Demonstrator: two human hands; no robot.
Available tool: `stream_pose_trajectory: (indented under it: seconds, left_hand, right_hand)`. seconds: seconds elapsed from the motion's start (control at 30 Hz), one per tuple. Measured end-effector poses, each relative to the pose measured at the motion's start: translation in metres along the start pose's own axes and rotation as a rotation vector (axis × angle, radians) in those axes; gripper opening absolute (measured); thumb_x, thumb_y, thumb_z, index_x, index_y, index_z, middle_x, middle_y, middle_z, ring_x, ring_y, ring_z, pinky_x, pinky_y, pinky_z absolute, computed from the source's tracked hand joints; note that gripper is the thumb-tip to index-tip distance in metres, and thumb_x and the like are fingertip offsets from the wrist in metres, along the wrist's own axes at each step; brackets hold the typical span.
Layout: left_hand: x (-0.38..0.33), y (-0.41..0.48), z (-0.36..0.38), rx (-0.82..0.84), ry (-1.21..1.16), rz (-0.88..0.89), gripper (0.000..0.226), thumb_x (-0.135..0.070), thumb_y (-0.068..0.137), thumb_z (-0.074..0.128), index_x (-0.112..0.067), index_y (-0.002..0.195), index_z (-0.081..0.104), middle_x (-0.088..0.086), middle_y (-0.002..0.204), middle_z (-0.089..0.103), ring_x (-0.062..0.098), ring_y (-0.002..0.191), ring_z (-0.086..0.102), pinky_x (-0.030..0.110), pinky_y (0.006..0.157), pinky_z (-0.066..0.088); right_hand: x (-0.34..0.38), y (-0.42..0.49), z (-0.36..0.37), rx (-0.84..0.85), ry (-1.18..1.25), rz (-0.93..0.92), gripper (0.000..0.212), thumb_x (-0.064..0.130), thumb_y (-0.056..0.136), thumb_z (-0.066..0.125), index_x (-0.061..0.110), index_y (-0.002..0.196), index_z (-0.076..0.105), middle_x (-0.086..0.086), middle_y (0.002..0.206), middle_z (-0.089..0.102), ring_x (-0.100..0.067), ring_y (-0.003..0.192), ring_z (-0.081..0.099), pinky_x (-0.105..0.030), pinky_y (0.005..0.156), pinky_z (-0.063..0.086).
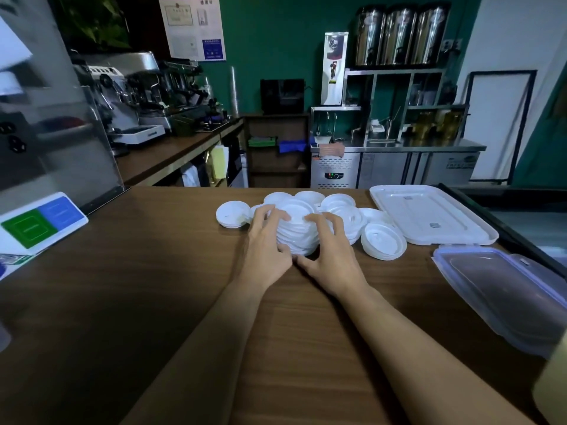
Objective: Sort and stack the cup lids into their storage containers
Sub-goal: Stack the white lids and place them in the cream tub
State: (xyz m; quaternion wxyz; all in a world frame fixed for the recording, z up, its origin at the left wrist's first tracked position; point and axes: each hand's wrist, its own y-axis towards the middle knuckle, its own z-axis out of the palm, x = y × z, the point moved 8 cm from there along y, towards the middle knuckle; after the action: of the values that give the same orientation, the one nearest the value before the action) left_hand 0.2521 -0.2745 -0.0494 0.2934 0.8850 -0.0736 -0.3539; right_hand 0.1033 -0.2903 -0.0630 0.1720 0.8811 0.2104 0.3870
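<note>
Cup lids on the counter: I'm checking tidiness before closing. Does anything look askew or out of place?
Yes. The cup lids lie in a loose, overlapping heap, not in straight stacks. The stack that the left hand and right hand hold fans out sideways. Nothing looks spilled or broken.

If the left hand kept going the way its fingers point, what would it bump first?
The left hand grips the leaning stack of white lids, so it would shove that stack first. Behind it seem to lie other lids, though depth is unclear.
</note>
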Motion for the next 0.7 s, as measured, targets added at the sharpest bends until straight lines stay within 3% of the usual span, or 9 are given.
stream_pose_trajectory:
  seconds: [0.07,0.23,0.33,0.5,0.6,0.7]
  left_hand:
    - [-0.004,-0.004,-0.003,0.004,-0.008,0.002,0.058,0.012,0.073,0.055,-0.025,0.118,0.059,-0.013,0.143,0.038,0.006,0.085,0.059,0.013,0.069,0.044]
    - [-0.020,-0.031,-0.016,-0.004,-0.013,0.037,0.059,0.014,0.073,0.055,-0.024,0.117,0.059,-0.014,0.141,0.040,0.007,0.082,0.058,0.028,0.072,0.052]
    - [-0.035,-0.054,-0.029,-0.030,-0.026,0.077,0.063,0.018,0.070,0.050,-0.022,0.117,0.060,-0.013,0.140,0.042,0.002,0.100,0.055,0.026,0.077,0.051]
    - [-0.057,-0.098,-0.049,-0.030,-0.043,0.067,0.064,0.021,0.075,0.048,-0.021,0.121,0.063,-0.013,0.144,0.044,-0.003,0.127,0.047,0.004,0.099,0.035]
    - [-0.071,-0.121,-0.063,-0.047,-0.090,0.072,0.047,0.002,0.088,0.045,-0.021,0.122,0.068,-0.013,0.148,0.049,-0.002,0.137,0.044,0.008,0.109,0.031]
    - [-0.085,-0.142,-0.076,-0.099,-0.086,0.029,0.030,-0.024,0.103,0.047,-0.026,0.117,0.073,-0.015,0.151,0.051,-0.018,0.128,0.044,0.002,0.102,0.030]
  right_hand:
    - [0.004,-0.005,-0.004,-0.011,-0.008,-0.012,0.067,0.033,0.082,0.085,0.029,0.137,0.047,0.008,0.148,0.030,-0.016,0.101,0.059,-0.041,0.091,0.054]
    - [0.016,-0.032,-0.015,-0.012,-0.008,-0.025,0.064,0.033,0.083,0.086,0.027,0.135,0.049,0.006,0.148,0.032,-0.015,0.107,0.057,-0.035,0.094,0.050]
    - [0.028,-0.055,-0.023,-0.003,0.020,-0.040,0.064,0.032,0.083,0.085,0.026,0.136,0.049,0.008,0.147,0.032,-0.009,0.115,0.051,-0.031,0.095,0.048]
    - [0.047,-0.102,-0.041,0.004,0.046,-0.064,0.066,0.027,0.082,0.085,0.027,0.137,0.049,0.011,0.143,0.033,0.001,0.109,0.047,-0.025,0.091,0.048]
    - [0.056,-0.131,-0.051,0.022,0.067,-0.093,0.070,0.028,0.083,0.083,0.033,0.142,0.047,0.012,0.156,0.027,-0.002,0.126,0.046,-0.021,0.101,0.044]
    - [0.066,-0.156,-0.061,0.055,0.052,-0.122,0.072,0.031,0.087,0.080,0.036,0.149,0.044,0.013,0.169,0.014,-0.012,0.134,0.047,-0.026,0.103,0.046]
